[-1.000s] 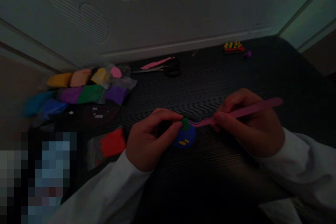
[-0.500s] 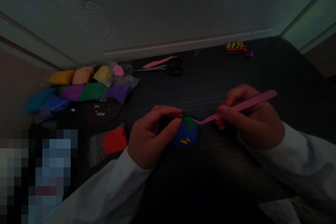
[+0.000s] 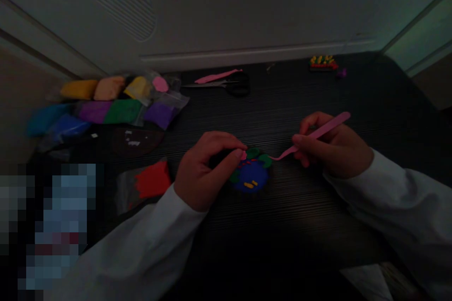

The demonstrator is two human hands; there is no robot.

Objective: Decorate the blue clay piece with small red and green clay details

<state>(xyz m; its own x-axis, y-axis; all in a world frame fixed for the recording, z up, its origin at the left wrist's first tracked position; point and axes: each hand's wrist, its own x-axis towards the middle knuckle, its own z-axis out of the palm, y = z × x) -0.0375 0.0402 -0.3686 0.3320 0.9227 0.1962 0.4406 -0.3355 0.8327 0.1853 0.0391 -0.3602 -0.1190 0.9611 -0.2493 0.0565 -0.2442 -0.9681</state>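
On the dark table lies a round blue clay piece (image 3: 251,176) with green leaf shapes, small red bits and yellow strips on it. My left hand (image 3: 208,169) closes thumb and fingers on its upper left edge, covering part of it. Beside the thumb tip shows a small pink bit (image 3: 243,155), too small to name. My right hand (image 3: 330,146) grips a pink modelling tool (image 3: 326,126) like a pen. The thin tip of that tool points left, close to the green leaf at the clay's right edge; whether it touches is unclear.
Bagged coloured clay (image 3: 123,112) is heaped at the left, with an open bag of red clay (image 3: 153,179) nearer. Scissors (image 3: 235,85) and another pink tool (image 3: 217,76) lie at the back. A small yellow-topped model (image 3: 323,63) stands at back right, before a white panel (image 3: 264,19).
The right hand and its tool have shifted left and slightly up. More of the clay piece's top shows, including its red bits, and a pink bit now appears by the left thumb.
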